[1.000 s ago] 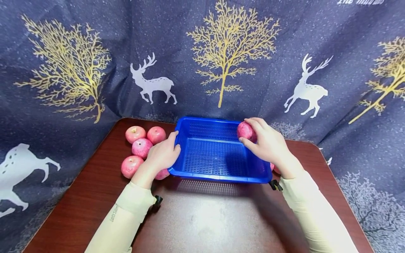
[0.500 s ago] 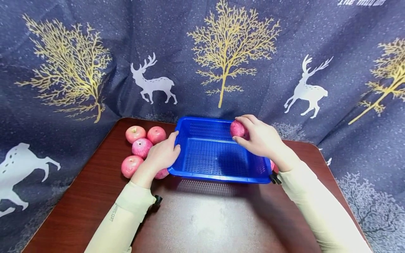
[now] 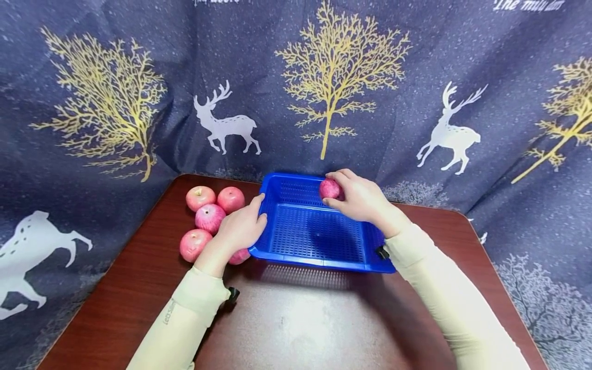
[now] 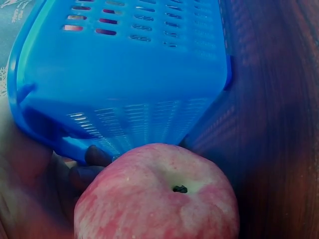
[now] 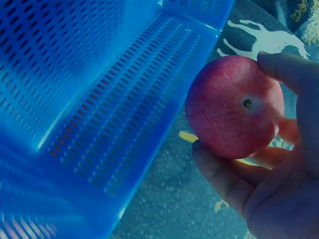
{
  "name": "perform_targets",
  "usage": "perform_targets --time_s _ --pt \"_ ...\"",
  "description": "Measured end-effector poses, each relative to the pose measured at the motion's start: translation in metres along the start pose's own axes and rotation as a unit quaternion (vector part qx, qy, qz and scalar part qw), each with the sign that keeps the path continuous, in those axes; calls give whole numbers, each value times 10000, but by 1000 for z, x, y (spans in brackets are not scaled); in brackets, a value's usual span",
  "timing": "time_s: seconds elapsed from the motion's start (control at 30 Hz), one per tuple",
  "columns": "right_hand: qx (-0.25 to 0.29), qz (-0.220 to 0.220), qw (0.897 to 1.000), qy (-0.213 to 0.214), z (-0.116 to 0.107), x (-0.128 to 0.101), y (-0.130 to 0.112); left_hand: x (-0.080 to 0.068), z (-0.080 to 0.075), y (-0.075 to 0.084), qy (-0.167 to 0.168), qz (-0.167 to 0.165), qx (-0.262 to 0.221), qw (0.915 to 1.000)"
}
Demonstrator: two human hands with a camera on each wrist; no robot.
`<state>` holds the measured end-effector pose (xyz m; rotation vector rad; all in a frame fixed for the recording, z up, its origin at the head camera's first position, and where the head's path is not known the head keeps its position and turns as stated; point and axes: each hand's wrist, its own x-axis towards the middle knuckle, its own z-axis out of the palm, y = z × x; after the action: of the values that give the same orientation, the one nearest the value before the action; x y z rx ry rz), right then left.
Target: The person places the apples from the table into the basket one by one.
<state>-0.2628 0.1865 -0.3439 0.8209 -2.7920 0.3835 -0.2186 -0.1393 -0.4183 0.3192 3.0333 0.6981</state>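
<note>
A blue plastic basket [image 3: 319, 263] with perforated walls stands on the table, its visible floor bare. My left hand [image 3: 240, 226] grips its left rim; in the left wrist view the fingertips curl under that rim. With thumb and fingers, my right hand [image 3: 364, 201] holds a red apple [image 3: 329, 188] over the back part of the basket. The right wrist view shows this apple [image 5: 232, 107] pinched at its sides, beside the basket's rim. One apple [image 4: 159, 204] lies close below the left hand, beside the basket's outer wall.
Several more apples [image 3: 210, 218] sit in a group on the dark wooden table [image 3: 139, 267], left of the basket and partly behind the left hand. A blue curtain [image 3: 277, 92] printed with deer and trees hangs right behind the table's back edge.
My right hand has carried the apple leftward, from the basket's right end toward the middle of its back side. My left hand keeps its hold on the rim.
</note>
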Motion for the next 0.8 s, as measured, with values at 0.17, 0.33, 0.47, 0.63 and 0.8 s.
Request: perform_targets --time_s 0.17,0.33,0.47,0.63,0.8 --pt "171 -26 9997 -146 11 10 -5 -1 -1 1 0 15 -67 10000" --pt "296 21 9992 -264 22 20 -11 -2 -1 3 -19 53 -40 10000" --pt "361 37 9984 -426 33 26 -14 -3 -1 5 24 68 27 10000" --pt "341 -66 9981 -512 49 32 -18 -4 1 8 48 123 107 9999" --pt "378 -103 9974 -611 62 40 -24 -5 1 9 73 129 150 9998"
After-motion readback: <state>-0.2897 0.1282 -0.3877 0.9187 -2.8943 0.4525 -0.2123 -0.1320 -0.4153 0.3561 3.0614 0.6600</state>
